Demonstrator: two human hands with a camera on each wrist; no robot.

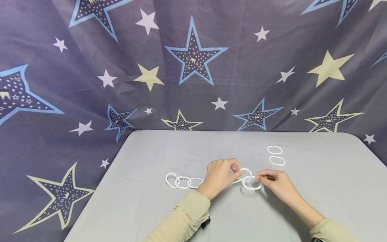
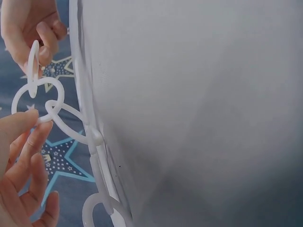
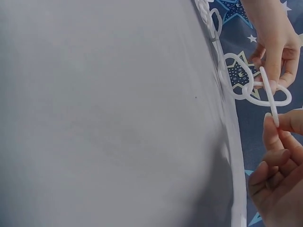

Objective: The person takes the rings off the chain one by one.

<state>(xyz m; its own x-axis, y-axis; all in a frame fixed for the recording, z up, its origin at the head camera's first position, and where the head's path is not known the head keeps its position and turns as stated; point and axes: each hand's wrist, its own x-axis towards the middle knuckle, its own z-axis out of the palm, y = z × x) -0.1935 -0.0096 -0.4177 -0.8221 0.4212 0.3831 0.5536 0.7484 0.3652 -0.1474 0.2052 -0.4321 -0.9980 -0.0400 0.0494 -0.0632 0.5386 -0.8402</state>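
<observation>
My left hand (image 1: pixel 220 176) pinches a white plastic chain link (image 2: pixel 57 85) between thumb and index finger. Through that link passes another white oval link (image 1: pixel 251 189), which my right hand (image 1: pixel 277 182) pinches by its far side. Both links are held up over the grey table. From the left hand's link, more joined links (image 1: pixel 182 188) trail leftward, the farthest ones lying on the tabletop. Part of this chain is hidden behind the left hand in the head view. In the right wrist view, the right hand's link (image 3: pixel 269 92) appears nearly edge-on.
Two loose white links, an upper one (image 1: pixel 268 150) and a lower one (image 1: pixel 269 161), lie beyond my right hand. The grey-covered table (image 1: pixel 326 174) ends at a dark cloth backdrop (image 1: pixel 211 97) printed with stars.
</observation>
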